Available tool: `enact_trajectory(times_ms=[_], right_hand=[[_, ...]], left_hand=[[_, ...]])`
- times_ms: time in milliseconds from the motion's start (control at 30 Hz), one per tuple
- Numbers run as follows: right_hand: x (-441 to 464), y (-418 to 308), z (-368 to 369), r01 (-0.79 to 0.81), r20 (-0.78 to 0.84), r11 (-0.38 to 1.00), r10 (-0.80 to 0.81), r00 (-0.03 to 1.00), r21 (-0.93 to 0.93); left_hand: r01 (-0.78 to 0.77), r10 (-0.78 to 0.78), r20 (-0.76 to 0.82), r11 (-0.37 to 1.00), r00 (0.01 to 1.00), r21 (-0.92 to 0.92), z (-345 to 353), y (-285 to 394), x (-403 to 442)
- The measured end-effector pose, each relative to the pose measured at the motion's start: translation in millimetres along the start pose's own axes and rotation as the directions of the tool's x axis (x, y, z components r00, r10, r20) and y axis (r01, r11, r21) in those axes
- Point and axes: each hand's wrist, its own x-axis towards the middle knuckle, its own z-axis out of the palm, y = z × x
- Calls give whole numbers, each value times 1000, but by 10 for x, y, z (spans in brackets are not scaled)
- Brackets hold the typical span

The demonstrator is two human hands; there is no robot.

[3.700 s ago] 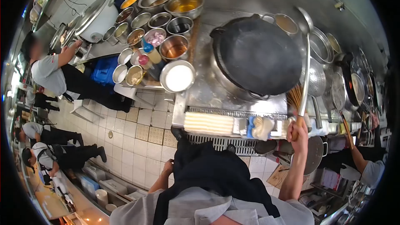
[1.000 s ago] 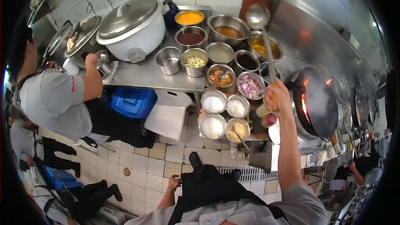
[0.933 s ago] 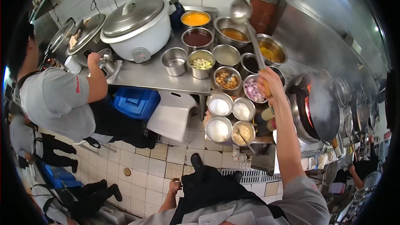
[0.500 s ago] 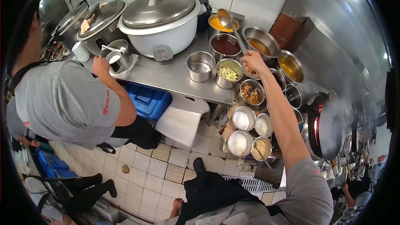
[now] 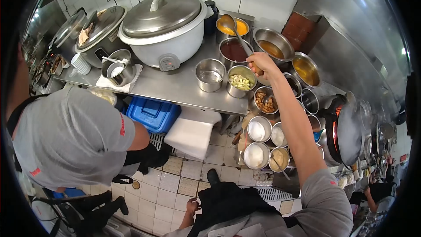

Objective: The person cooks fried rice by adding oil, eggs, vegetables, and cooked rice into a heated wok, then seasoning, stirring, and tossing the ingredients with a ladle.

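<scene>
My right hand is closed round the wooden end of a long-handled ladle. Its bowl is over the steel pot of orange liquid at the back of the counter; I cannot tell whether it touches the liquid. Beneath the handle stands a pot of dark red sauce. Close to my right hand are a pot of chopped pale green pieces and a pot of brown chunks. My left hand hangs low beside my black apron, fingers loosely bent and apart, with nothing visible in it.
A smoking wok sits over flame at right. Bowls of white powder stand below my forearm. Bowls of oil are behind it. At left are a large rice cooker and a co-worker in grey. A white stool stands below the counter.
The ladle's bowl has moved slightly left and appears lower over the orange liquid. The co-worker's hand has left the steel pot at left, and that person has shifted towards the bottom of the view.
</scene>
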Motion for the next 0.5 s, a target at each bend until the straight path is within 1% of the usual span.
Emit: enact_trajectory(times_ms=[33,67,100,133,167,200,233,267,333,367,467,500], right_hand=[[-1,-31,2,-26,6,998,26,1000,54],[54,-35,-25,-104,73,967,90,993,233],[149,-23,-80,-189,149,897,140,979,399],[220,-17,-137,-276,230,792,175,957,545],[245,-21,-176,-326,321,720,151,935,612],[244,-14,-197,-341,355,675,124,927,654],[245,-12,-211,-356,388,628,93,917,692],[249,-12,-224,-372,418,580,60,906,725],[274,17,-258,-371,415,494,21,909,786],[276,28,-274,-371,413,449,3,911,813],[207,55,-293,-353,388,353,-30,921,866],[184,64,-283,-339,374,357,-31,927,871]], left_hand=[[4,-4,4,1000,1000,-6,-31,-102,49],[8,-8,8,1000,1000,-11,-47,-135,61],[38,-36,-26,998,999,47,-31,-160,23],[12,-11,-17,997,1000,76,-37,-159,4],[-13,14,-7,994,1000,106,-86,-357,136],[-39,39,3,990,999,136,-144,-535,239],[-15,14,15,997,1000,76,-170,-638,281],[-22,23,-11,987,1000,158,-167,-625,254],[-25,46,-59,949,997,316,-167,-621,174],[-152,157,12,931,988,333,-241,-825,357],[-242,269,7,856,963,458,-202,-749,372],[-211,222,13,906,975,366,-175,-638,309]])
